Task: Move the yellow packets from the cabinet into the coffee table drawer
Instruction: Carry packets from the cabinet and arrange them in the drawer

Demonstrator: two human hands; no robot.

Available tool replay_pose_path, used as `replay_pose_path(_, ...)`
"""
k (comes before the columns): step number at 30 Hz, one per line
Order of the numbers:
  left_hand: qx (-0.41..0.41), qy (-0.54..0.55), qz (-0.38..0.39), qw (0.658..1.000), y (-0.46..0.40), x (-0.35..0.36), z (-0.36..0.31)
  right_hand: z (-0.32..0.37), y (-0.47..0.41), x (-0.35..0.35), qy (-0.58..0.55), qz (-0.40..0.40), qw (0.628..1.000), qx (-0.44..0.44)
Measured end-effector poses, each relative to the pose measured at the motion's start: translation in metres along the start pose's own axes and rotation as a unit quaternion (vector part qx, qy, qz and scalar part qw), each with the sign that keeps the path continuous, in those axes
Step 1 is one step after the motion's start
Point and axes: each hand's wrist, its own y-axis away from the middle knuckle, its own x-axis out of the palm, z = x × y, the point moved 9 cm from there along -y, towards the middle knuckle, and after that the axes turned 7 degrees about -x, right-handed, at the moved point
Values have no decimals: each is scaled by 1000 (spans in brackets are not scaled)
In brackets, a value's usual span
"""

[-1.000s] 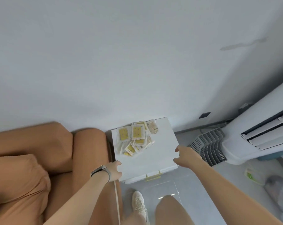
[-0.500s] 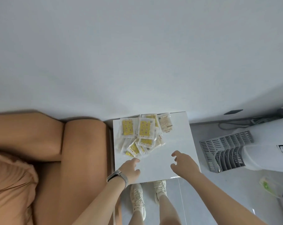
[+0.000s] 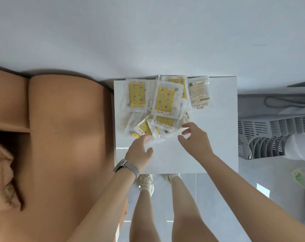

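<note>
A tan sofa (image 3: 61,137) stands just left of the white cabinet (image 3: 218,145). On the cabinet's top, toward the wall, lies a loose pile of yellow packets (image 3: 165,100). The left hand (image 3: 139,151), its fingers relaxed and spread, touches the pile's near edge; the right hand (image 3: 193,138), fingers loosely curled, holds nothing just beside it.

white cabinet top (image 3: 209,151) | heap of yellow packets (image 3: 158,105) at back
</note>
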Motion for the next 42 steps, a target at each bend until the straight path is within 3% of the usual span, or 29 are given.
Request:
replay_pose_path(6, 21, 68, -63, 995, -14, -21, -22, 30, -48, -25, -141, -121, 982, 18)
replay_pose_path(14, 38, 89, -92, 991, -28, -41, -44, 43, -88, -17, -84, -113, 989, 55)
replay_pose_path(21, 49, 90, -93, 990, -27, -41, -44, 65, -86, -20, -48, -110, 993, -3)
replay_pose_path(27, 32, 140, -111, 983, -23, -45, -38, 72, -65, -28, -153, -133, 979, -34)
replay_pose_path(32, 0, 219, -109, 970, -18, -51, -37, 80, -29, -24, -258, -62, 961, -73)
replay_pose_path(38, 18, 418, 28, 908, -13, -47, -46, 81, -7, 6, -392, 101, 913, -51)
replay_pose_path(40, 15, 452, 25, 892, -16, -50, -38, 73, -10, 5, -411, 104, 906, -6)
replay_pose_path(42, 22, 457, 17, 889, -20, -53, -30, 58, -18, -4, -361, 50, 931, 37)
